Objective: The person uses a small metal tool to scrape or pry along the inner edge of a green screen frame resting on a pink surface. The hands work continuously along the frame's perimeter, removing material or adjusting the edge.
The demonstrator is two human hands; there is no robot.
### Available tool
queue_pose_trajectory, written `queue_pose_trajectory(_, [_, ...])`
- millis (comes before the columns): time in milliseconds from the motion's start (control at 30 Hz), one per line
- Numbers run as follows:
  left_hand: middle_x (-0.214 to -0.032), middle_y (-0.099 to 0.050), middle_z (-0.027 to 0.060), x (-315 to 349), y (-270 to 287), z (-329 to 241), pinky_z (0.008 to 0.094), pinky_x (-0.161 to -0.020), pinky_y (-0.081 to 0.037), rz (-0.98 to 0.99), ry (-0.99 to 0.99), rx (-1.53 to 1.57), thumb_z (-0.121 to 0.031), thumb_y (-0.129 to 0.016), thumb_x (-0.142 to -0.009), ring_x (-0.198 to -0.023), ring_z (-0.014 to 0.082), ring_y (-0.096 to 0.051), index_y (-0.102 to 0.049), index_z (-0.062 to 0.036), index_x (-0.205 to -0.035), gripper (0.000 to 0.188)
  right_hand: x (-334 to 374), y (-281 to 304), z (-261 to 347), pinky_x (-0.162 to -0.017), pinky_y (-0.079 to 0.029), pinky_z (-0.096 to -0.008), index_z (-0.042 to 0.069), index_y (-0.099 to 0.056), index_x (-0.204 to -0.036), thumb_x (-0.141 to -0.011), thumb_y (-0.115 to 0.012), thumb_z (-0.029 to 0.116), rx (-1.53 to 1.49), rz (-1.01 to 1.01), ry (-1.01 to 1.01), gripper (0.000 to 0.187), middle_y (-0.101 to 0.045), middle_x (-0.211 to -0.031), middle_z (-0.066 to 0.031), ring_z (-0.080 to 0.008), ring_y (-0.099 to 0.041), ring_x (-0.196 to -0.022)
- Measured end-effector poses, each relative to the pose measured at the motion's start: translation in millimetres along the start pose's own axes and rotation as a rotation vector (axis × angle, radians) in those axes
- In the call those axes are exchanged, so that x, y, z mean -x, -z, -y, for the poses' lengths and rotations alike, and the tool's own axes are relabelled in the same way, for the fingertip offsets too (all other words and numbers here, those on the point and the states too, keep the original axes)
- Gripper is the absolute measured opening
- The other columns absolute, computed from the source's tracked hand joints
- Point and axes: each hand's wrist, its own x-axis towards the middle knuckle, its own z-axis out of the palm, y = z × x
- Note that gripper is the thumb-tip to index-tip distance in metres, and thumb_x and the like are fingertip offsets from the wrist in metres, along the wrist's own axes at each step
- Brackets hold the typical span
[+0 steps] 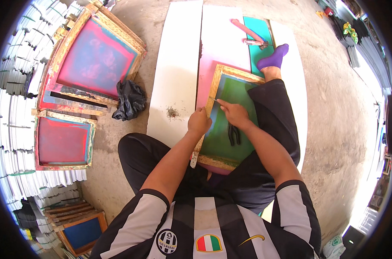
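A wooden screen-printing frame [215, 82] with green mesh [224, 149] lies tilted across my lap and the boards. My left hand [199, 121] is closed around its left wooden bar, about halfway along. Over the mesh, my right hand [235, 114] pinches a thin, short tool [213, 99], whose tip meets the same bar just beyond my left hand. The tool's handle is hidden in the fingers, so its kind is unclear. Black-handled pliers [234, 135] rest on the mesh below my right wrist. To the left, a small heap of staple-like bits [173, 113] sits on a white board [170, 69].
Near my purple-socked foot [273, 58], a hammer [247, 30] with a pinkish handle and a cutter-like tool [253, 42] lie on boards. A black plastic bag [131, 101], pink-stained frames [92, 54], [63, 140] and stacked sheets [10, 134] line the left.
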Motion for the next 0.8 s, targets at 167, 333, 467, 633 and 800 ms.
queue_pose_trajectory(167, [-0.108,-0.07,0.023,-13,-13,-22,0.0529,-0.088,-0.058,-0.007,-0.032,0.026,-0.017,-0.075,-0.083,-0.1,0.044,-0.071,-0.067,0.0011,-0.108,0.032,-32,-4,-76,-0.073,-0.056,-0.0406,0.02,-0.062,-0.152,-0.11,-0.057,0.032,-0.153,-0.101,0.275,0.043,-0.076,-0.097,-0.0174,-0.0296,-0.073,-0.081])
queue_pose_trajectory(333, [-0.109,-0.07,0.0232,-6,-5,-1,0.0526,-0.088,-0.059,0.0,0.011,-0.01,-0.019,-0.076,-0.082,-0.1,0.0437,-0.071,-0.068,0.0008,-0.11,0.034,-24,24,-3,-0.046,-0.029,-0.028,0.028,-0.061,-0.152,-0.112,-0.055,0.04,-0.608,0.356,-0.456,0.042,-0.05,-0.071,0.0003,-0.0089,-0.038,-0.051])
queue_pose_trajectory(467, [-0.109,-0.07,0.0233,-5,-5,0,0.0524,-0.089,-0.059,0.009,0.005,-0.01,-0.019,-0.077,-0.082,-0.1,0.0436,-0.071,-0.069,0.0002,-0.111,0.036,-22,28,1,-0.045,-0.025,-0.0255,0.029,-0.061,-0.151,-0.113,-0.054,0.043,-0.742,0.369,-0.559,0.042,-0.044,-0.07,0.0031,-0.0054,-0.031,-0.05])
queue_pose_trajectory(633, [-0.108,-0.07,0.0231,-13,-8,-15,0.0519,-0.09,-0.058,0.018,-0.03,0.009,-0.021,-0.078,-0.082,-0.101,0.0437,-0.071,-0.069,-0.0001,-0.111,0.037,-33,7,-66,-0.059,-0.05,-0.0396,0.028,-0.062,-0.15,-0.112,-0.053,0.037,-0.237,-0.001,0.013,0.04,-0.071,-0.09,-0.0075,-0.0229,-0.065,-0.066])
queue_pose_trajectory(800, [-0.109,-0.07,0.0227,-2,2,2,0.0517,-0.091,-0.058,0.033,0.031,-0.027,-0.022,-0.08,-0.082,-0.102,0.043,-0.071,-0.068,-0.0006,-0.113,0.039,3,21,10,-0.095,-0.056,-0.0551,0.034,-0.06,-0.151,-0.109,-0.051,0.032,0.19,0.002,-0.004,0.043,-0.076,-0.121,-0.0151,-0.0395,-0.072,-0.112])
